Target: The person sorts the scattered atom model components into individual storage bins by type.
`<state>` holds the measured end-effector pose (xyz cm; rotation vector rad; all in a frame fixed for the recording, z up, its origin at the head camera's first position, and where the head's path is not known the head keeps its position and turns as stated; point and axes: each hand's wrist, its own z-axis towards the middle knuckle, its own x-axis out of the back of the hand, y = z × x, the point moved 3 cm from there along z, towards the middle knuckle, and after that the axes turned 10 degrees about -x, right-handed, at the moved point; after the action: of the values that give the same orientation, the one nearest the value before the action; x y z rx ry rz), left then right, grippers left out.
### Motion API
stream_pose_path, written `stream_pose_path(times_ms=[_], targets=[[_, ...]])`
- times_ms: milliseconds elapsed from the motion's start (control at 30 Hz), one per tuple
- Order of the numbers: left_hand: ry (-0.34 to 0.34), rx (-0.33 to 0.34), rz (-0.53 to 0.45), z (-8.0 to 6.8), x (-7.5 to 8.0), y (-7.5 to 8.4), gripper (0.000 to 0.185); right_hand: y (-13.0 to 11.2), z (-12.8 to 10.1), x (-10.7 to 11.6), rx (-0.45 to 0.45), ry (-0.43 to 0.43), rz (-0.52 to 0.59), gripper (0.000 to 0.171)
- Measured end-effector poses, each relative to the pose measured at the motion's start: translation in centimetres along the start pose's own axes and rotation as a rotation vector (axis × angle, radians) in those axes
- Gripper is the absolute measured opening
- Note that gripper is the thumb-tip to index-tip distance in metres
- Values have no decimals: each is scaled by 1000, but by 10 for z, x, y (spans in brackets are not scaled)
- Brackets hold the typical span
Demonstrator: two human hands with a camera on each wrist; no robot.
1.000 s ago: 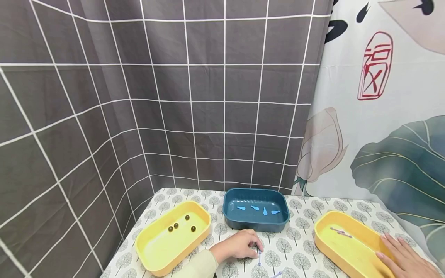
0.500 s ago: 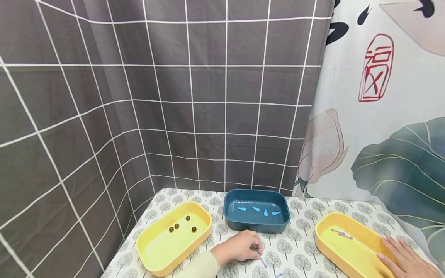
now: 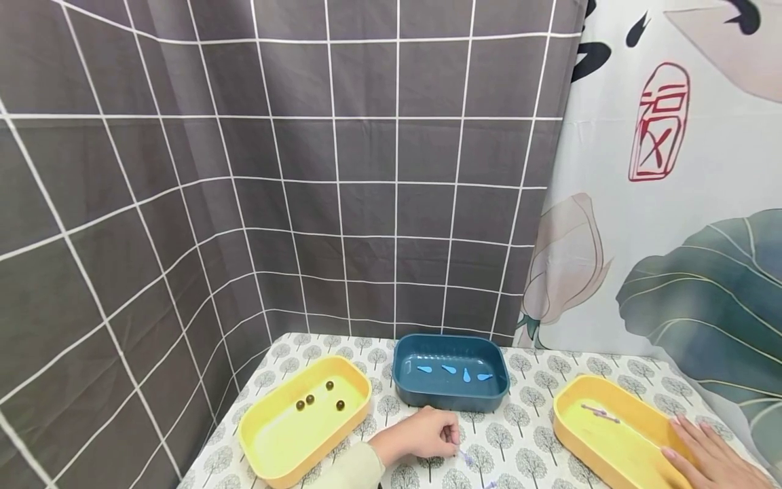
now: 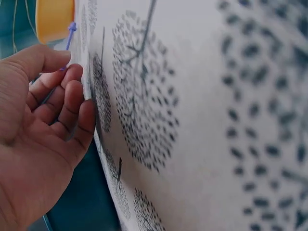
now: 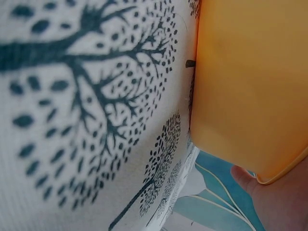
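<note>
Our left hand (image 3: 421, 435) rests low on the tree-printed desk (image 3: 525, 435), just near of the dark blue rectangular plastic tray (image 3: 451, 401). Its fingers are curled, and thumb and forefinger pinch one end of a thin purple plastic stick (image 3: 466, 456). The left wrist view shows the same pinch, with the stick (image 4: 70, 33) poking out past the thumb toward a yellow tray. The stick's free end lies on or just above the desk, to the right of the fingertips; we cannot tell whether it touches.

Our right hand (image 3: 709, 458) lies flat with straight, relaxed fingers on the near right rim of the yellow rectangular plastic tray on the right (image 3: 571, 397), holding nothing. Two more purple sticks (image 3: 600, 412) lie inside that tray. A further purple stick (image 3: 489, 485) lies on the desk near the bottom edge.

We judge the stick to be very light, slim and probably a little springy, so it would flick or slip away easily. A fingertip pinch near its middle would steady it better than a hold at the end.

The yellow tray on the left (image 3: 263, 414) holds four small dark brown beads (image 3: 309, 399). The blue tray holds four light blue teardrop pieces (image 3: 455, 371).
</note>
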<state>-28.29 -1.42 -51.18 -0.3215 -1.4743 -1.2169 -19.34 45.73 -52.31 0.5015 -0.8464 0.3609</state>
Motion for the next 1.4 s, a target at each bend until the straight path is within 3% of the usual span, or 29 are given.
stream_pose_path(times_ms=[267, 467, 767, 1067, 1400], targets=[[48, -44, -109, 7, 2, 7, 9, -1, 1, 1, 3, 1, -2, 104], [81, -35, -80, 18, 1, 13, 3, -1, 1, 1, -6, -13, 1, 105], [89, -42, -118, 30, -1, 25, 3, 4, 2, -1, 72, 29, 9, 102], [108, -39, -84, 40, -7, 27, 5, 4, 3, -1, 100, 65, 26, 99], [126, -51, -114, 55, -9, 38, 4, 2, 1, 0, 12, 0, 0, 107]])
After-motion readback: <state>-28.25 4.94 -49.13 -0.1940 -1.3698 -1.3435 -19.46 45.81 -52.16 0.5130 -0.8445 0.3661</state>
